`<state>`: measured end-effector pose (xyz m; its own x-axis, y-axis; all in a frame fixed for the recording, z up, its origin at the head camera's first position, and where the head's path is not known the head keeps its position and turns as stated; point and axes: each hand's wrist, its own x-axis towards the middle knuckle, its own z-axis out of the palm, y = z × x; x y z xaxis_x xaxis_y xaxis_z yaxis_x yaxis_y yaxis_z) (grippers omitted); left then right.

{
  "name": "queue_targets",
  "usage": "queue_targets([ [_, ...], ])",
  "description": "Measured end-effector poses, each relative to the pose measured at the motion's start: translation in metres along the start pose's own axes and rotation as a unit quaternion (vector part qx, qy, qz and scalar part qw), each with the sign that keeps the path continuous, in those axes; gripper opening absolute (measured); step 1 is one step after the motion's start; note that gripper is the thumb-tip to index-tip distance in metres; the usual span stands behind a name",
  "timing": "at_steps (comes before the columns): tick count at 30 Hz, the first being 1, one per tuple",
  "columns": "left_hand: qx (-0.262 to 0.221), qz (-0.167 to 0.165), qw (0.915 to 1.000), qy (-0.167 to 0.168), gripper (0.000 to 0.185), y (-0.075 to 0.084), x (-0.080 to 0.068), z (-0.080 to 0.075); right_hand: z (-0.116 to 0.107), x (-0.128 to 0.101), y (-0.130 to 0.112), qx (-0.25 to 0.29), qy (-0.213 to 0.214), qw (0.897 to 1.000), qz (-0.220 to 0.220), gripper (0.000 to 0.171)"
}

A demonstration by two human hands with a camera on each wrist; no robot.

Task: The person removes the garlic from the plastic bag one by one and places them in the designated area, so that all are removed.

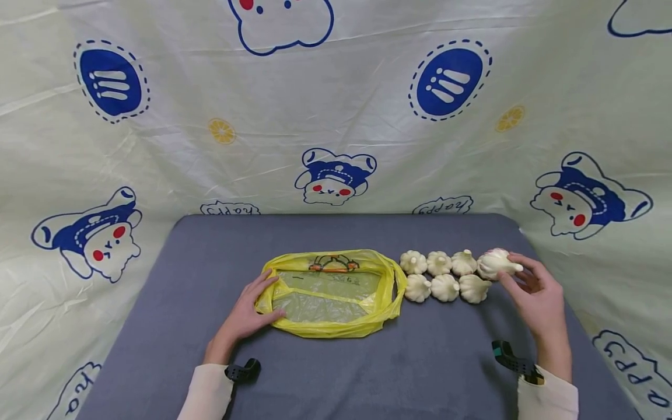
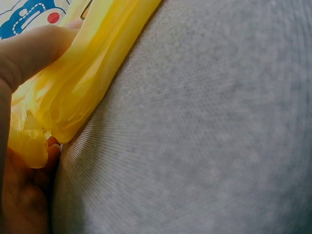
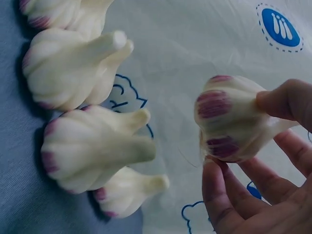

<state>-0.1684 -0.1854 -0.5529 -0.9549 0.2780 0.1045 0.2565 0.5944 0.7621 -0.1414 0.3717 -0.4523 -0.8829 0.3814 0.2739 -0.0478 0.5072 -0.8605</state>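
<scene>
Holding 1 garlic (image 1: 496, 262) up in the right hand (image 1: 535, 297), fingers curled round it, left hand (image 1: 247, 315) pinching the yellow bag (image 1: 336, 291) open on the gray table (image 1: 420, 361), nothing inside yet, 6 garlics (image 1: 443, 275) waiting beside it.

Table (image 1: 336, 361): covered in grey-blue cloth.
Backdrop (image 1: 336, 116): cream sheet hung behind and round the table, creased.
Backdrop prints: blue-capped cartoon bears (image 1: 335, 176), blue ovals (image 1: 450, 80), small lemon slices (image 1: 223, 130).
</scene>
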Motion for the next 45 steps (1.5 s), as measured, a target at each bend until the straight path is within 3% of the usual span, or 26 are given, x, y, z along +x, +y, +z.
queue_targets([
  [7,-0.004,-0.002,1.0000,-0.003,0.079,0.000,-0.002,-0.001,-0.002,-0.001,0.015,0.001,0.027,0.999,0.035,0.040],
  [17,-0.006,-0.009,0.9999,-0.003,0.078,0.002,-0.002,-0.002,-0.006,-0.002,0.039,0.015,0.035,0.996,0.077,0.041],
  [25,-0.003,-0.002,1.0000,0.000,0.079,0.002,-0.002,-0.002,-0.006,-0.003,0.058,-0.018,0.044,0.994,0.102,0.038],
  [31,-0.005,-0.001,1.0000,0.001,0.079,0.002,-0.003,-0.001,-0.006,0.000,0.074,-0.010,0.037,0.995,0.097,0.038],
  [45,-0.007,0.002,1.0000,0.000,0.079,-0.001,-0.003,-0.002,-0.006,-0.005,0.089,-0.064,0.008,0.989,0.134,0.045],
])
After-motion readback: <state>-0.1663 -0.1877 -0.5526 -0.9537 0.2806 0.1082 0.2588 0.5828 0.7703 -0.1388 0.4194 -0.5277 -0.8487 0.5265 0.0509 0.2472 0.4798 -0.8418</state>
